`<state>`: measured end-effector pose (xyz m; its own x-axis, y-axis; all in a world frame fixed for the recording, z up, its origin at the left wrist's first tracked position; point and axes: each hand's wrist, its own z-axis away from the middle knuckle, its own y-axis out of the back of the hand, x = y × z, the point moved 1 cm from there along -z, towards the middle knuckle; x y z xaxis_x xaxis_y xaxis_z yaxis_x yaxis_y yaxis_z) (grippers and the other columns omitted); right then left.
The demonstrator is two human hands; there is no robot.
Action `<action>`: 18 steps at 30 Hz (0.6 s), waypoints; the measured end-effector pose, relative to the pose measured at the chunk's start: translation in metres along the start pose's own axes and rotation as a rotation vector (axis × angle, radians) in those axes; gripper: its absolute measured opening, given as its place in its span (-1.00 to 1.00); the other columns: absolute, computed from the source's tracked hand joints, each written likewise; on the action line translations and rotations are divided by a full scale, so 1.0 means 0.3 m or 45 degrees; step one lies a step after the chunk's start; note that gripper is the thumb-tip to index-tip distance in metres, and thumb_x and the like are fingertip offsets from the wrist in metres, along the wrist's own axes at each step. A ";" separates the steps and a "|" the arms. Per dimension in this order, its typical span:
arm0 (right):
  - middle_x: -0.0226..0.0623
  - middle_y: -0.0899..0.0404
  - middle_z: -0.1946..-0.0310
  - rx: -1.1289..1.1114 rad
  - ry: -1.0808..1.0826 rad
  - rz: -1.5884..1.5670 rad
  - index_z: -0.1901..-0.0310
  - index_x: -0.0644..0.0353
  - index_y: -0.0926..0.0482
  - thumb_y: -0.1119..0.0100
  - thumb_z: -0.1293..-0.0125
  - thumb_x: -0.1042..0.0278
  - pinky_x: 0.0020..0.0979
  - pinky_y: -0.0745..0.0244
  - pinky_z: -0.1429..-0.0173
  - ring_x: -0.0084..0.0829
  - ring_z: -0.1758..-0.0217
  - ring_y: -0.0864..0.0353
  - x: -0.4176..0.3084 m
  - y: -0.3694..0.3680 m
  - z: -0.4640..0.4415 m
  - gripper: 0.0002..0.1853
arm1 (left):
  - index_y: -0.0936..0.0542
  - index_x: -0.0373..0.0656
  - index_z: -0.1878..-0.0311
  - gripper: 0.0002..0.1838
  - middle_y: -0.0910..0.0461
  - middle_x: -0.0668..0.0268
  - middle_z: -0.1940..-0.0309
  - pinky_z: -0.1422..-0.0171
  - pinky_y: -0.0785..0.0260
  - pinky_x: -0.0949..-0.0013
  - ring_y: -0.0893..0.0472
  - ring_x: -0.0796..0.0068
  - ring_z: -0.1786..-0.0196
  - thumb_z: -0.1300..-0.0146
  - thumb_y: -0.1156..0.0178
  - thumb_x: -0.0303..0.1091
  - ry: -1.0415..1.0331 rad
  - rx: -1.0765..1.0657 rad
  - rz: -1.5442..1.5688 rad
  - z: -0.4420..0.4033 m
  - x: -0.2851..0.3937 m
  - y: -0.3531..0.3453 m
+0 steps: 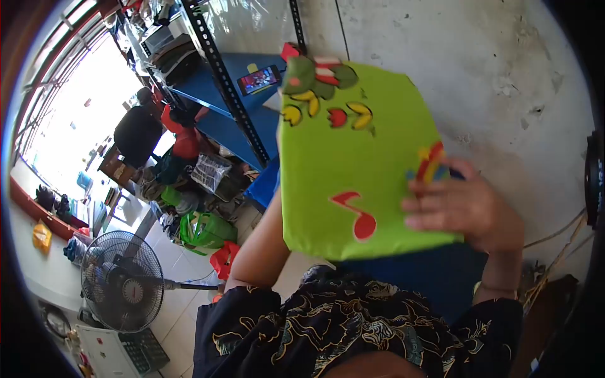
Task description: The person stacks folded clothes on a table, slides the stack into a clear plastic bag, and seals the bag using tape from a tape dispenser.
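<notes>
A lime-green cloth-covered panel (321,164), box-like or padded, is raised in front of my chest. Appliqué shapes decorate it: a red music note (363,225), red and yellow tulips (337,118) and a green figure (299,77) at the top. My right hand (457,201) lies over the panel's right side with fingers stretched out, slightly blurred. Its fingertips touch the face beside a red, yellow and blue shape (432,165), which they partly cover. My left forearm (259,246) runs up behind the panel's left edge, and that hand is hidden there.
Behind the panel, a blue shelf (220,66) with a dark metal post holds a lit phone (259,80). At left stand a fan (121,281), a green bag (205,232) and piled cloth items. A stained wall (504,75) rises at right, with cables hanging low.
</notes>
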<state>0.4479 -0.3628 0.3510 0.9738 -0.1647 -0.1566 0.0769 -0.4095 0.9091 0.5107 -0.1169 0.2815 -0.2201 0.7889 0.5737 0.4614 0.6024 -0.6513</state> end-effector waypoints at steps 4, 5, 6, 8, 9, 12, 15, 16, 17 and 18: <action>-0.35 -0.58 0.17 0.076 0.011 -0.007 0.07 0.08 -0.52 0.10 -0.11 0.64 -0.17 -0.24 -0.15 -0.33 -0.01 -0.53 0.076 0.024 -0.150 -0.63 | -0.23 -0.19 -0.20 -0.24 -0.32 0.16 -0.12 -0.14 -0.27 0.06 -0.39 0.18 -0.09 -0.17 0.17 0.29 -0.119 -0.099 0.108 -0.055 0.203 0.073; -0.31 -0.57 0.18 0.315 0.023 -0.262 0.07 0.14 -0.51 0.11 -0.15 0.62 -0.26 -0.30 -0.09 -0.35 0.00 -0.53 0.083 0.033 -0.191 -0.68 | -0.23 -0.20 -0.20 -0.26 -0.34 0.12 -0.10 -0.18 -0.22 0.04 -0.38 0.15 -0.10 -0.19 0.19 0.27 -0.038 -0.137 0.055 -0.043 0.252 0.064; -0.26 -0.57 0.19 0.556 0.032 -0.517 0.08 0.20 -0.50 0.12 -0.20 0.60 -0.36 -0.36 -0.04 -0.36 0.02 -0.53 0.093 0.045 -0.235 -0.72 | -0.24 -0.21 -0.19 -0.27 -0.35 0.09 -0.09 -0.22 -0.17 0.02 -0.37 0.13 -0.12 -0.21 0.21 0.25 0.048 -0.177 0.004 -0.036 0.296 0.054; -0.27 -0.59 0.40 1.091 0.035 -0.139 0.20 0.30 -0.49 0.21 -0.38 0.32 -0.52 -0.43 0.09 -0.46 0.25 -0.58 0.121 0.073 -0.325 -0.73 | -0.16 -0.12 -0.26 -0.18 -0.21 0.08 -0.21 -0.18 -0.16 -0.15 -0.31 -0.02 -0.15 -0.13 0.22 0.36 0.032 0.069 0.189 -0.060 0.333 0.078; -0.27 -0.59 0.40 1.098 0.025 -0.130 0.20 0.30 -0.49 0.21 -0.38 0.32 -0.52 -0.43 0.09 -0.46 0.25 -0.58 0.130 0.066 -0.319 -0.73 | -0.10 -0.11 -0.29 -0.14 -0.15 0.09 -0.24 -0.21 -0.12 -0.15 -0.26 0.00 -0.20 -0.10 0.21 0.39 0.073 0.060 0.041 -0.043 0.332 0.073; -0.30 -0.57 0.41 1.070 -0.183 -0.212 0.20 0.30 -0.49 0.19 -0.36 0.25 -0.54 -0.43 0.14 -0.50 0.29 -0.56 0.253 0.113 -0.387 -0.70 | 0.03 -0.08 -0.34 -0.06 -0.04 0.14 -0.30 -0.28 -0.06 -0.04 -0.15 0.11 -0.29 -0.05 0.14 0.41 0.173 -0.077 -0.070 0.012 0.316 0.136; -0.32 -0.56 0.42 1.033 -0.383 -0.293 0.20 0.29 -0.49 0.17 -0.35 0.18 -0.56 -0.42 0.18 -0.54 0.32 -0.54 0.308 0.125 -0.500 -0.67 | -0.02 -0.22 -0.30 -0.07 -0.19 0.16 -0.21 -0.19 -0.25 0.29 -0.31 0.30 -0.19 -0.03 -0.20 0.13 -0.458 0.169 -0.672 0.072 0.251 0.105; -0.32 -0.56 0.43 1.019 -0.452 -0.322 0.20 0.29 -0.49 0.16 -0.35 0.16 -0.56 -0.42 0.19 -0.55 0.34 -0.53 0.309 0.115 -0.520 -0.66 | -0.08 -0.25 -0.27 -0.10 -0.28 0.16 -0.13 -0.16 -0.28 0.29 -0.36 0.33 -0.13 0.01 -0.27 0.02 -0.374 0.142 -0.735 0.088 0.258 0.094; -0.33 -0.55 0.43 1.004 -0.521 -0.349 0.20 0.29 -0.49 0.15 -0.35 0.14 -0.57 -0.42 0.21 -0.56 0.35 -0.52 0.313 0.109 -0.538 -0.65 | -0.14 -0.28 -0.24 -0.13 -0.37 0.17 -0.06 -0.14 -0.31 0.30 -0.42 0.36 -0.08 0.05 -0.35 -0.09 -0.291 0.115 -0.796 0.097 0.268 0.074; -0.34 -0.55 0.43 0.986 -0.590 -0.377 0.20 0.29 -0.49 0.14 -0.34 0.11 -0.57 -0.42 0.22 -0.57 0.36 -0.52 0.319 0.105 -0.546 -0.63 | -0.26 -0.29 -0.15 -0.33 -0.47 0.20 0.07 -0.05 -0.38 0.32 -0.48 0.40 0.01 0.01 -0.32 -0.32 -0.169 0.124 -0.809 0.104 0.275 0.055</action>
<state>0.5785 -0.2446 0.4279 0.7429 -0.2306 -0.6285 -0.0184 -0.9455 0.3251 0.4733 -0.0381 0.3025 -0.5313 0.2805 0.7994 0.1280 0.9593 -0.2516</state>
